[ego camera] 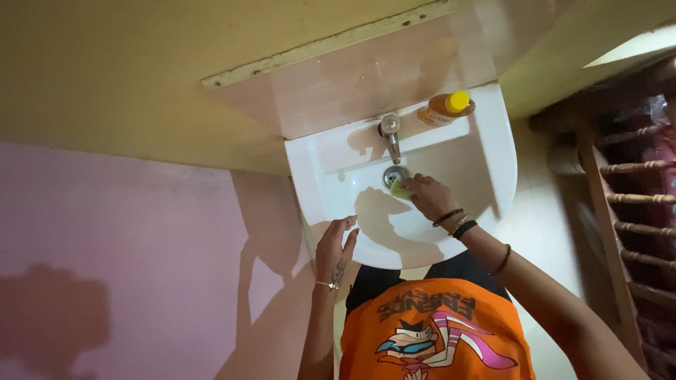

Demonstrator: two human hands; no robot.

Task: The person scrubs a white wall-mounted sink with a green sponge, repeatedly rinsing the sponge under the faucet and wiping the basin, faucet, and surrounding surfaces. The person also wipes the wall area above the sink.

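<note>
Walls of pink and yellow frame the white washbasin (486, 151) where I stand in an orange printed shirt (436, 327), a wooden railing (627, 204) at my right.

My right arm reaches forward across the bowl, wrist banded with bracelets, and my right hand (431, 197) is bent down with its fingers clamped on a small yellow-green sponge (400, 188) pressed to the basin floor just beside the drain (394, 176); too little of it shows to tell its long axis. My left hand (336, 246) rests open, fingers spread, on the basin's near rim. Behind the tap (389, 135) an amber bottle (445, 109) with yellow cap lies on the ledge, cap pointing right.
</note>
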